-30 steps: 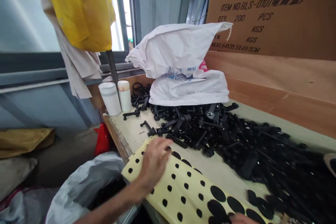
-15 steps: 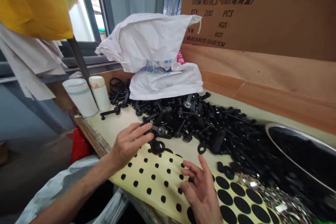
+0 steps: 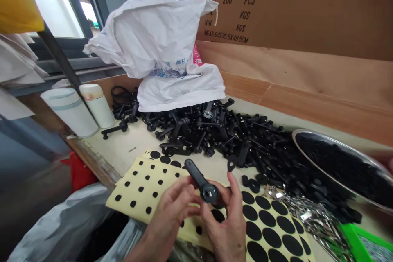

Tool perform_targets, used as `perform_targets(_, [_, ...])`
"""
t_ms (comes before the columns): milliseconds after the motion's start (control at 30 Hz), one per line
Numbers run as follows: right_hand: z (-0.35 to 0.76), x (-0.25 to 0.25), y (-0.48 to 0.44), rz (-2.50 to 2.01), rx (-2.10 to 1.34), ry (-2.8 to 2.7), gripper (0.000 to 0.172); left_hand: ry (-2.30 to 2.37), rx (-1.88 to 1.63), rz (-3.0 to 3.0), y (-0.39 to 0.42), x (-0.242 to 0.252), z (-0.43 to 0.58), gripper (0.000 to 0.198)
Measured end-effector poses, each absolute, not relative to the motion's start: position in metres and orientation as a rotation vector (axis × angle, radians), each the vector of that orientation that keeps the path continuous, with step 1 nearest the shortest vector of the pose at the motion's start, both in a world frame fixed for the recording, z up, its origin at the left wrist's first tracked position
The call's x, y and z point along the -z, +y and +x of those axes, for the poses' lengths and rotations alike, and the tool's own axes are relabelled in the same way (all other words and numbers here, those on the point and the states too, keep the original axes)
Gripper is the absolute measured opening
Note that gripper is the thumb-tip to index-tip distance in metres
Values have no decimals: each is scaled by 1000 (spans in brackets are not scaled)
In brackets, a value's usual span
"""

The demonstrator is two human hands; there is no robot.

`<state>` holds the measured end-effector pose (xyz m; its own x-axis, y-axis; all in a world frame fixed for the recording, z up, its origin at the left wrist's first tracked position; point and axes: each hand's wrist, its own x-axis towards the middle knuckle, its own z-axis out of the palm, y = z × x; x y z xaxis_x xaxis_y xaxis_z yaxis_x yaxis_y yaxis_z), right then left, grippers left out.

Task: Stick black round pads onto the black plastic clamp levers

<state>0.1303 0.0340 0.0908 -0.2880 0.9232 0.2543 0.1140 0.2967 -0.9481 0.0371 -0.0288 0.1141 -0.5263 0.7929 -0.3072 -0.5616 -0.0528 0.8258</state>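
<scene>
currently r. hand (image 3: 229, 227), one finger raised, has other fingers clamped on round end of blk part (image 3: 198, 178), above dotted sheet (image 3: 135, 179); l. hand (image 3: 172, 208) curls beside, cannot tell if gripping.

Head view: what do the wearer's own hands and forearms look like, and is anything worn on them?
The left hand and right hand are both ungloved, and no ring shows on the fingers in sight. The left wrist shows no sleeve, watch or band. The right forearm lies out of frame.
</scene>
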Motion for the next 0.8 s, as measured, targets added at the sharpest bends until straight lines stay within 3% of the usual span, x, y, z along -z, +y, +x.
perform_targets(167, [137,-92,37,-893,-1200,-1640,60,995,-1799,140,-19,-113,38,31])
perform_targets(300, [152,-94,57,-899,-1323,-1501,18,1118,-1778,152,-15,-110,24,30])
perform_targets(500, [152,-87,59,-956,-1896,-1364,32,1151,-1725,139,-12,-108,22,28])
perform_targets(800, [148,-87,57,-1064,-1901,-1410,34,1144,-1723,111,-6,-103,25,24])
